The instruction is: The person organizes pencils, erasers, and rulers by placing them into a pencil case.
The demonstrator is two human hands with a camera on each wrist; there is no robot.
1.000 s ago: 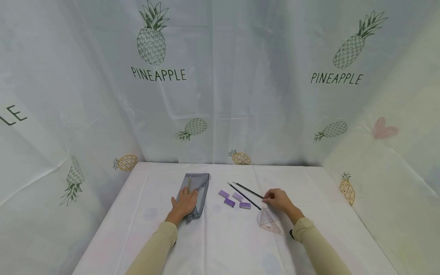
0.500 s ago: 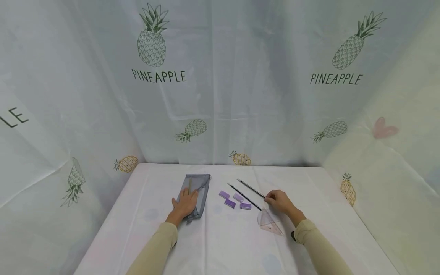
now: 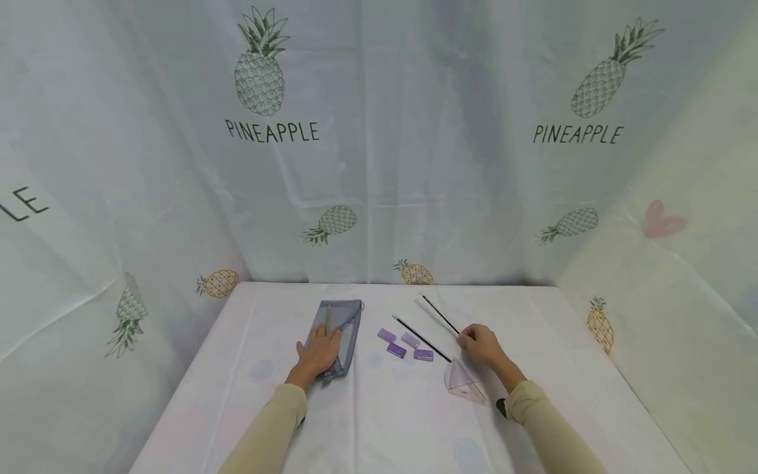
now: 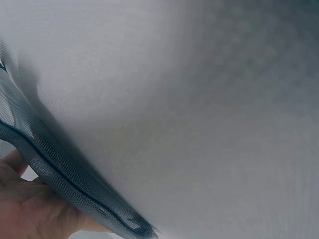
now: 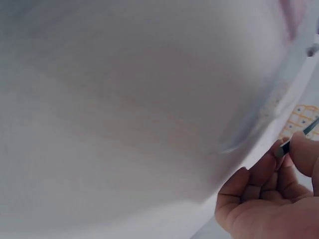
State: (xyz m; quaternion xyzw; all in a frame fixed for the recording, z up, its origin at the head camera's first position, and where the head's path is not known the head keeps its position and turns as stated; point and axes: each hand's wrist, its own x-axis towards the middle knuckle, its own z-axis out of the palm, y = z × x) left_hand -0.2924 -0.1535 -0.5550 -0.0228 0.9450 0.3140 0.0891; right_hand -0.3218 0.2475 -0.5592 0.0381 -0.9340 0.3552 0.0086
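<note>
In the head view my left hand rests on a grey mesh pencil case, its fingers stretched out. A thin yellowish stick-like item shows at the case, just beyond my fingers. The left wrist view has the dark seam of the mesh with part of that hand behind it. My right hand pinches a black pencil near its end between thumb and fingers; its far tip points away to the left, above its shadow. A second black pencil lies on the table beside it.
Several purple erasers lie between the case and the second pencil. Close to my right wrist are a clear set square and a rounded clear piece, overlapping. Pineapple-print cloth rises behind the white-covered table.
The pencil in my right hand has swung away from the second pencil, its far tip shifting right and upward, and its shadow has separated from it. My left hand stays on the case.
</note>
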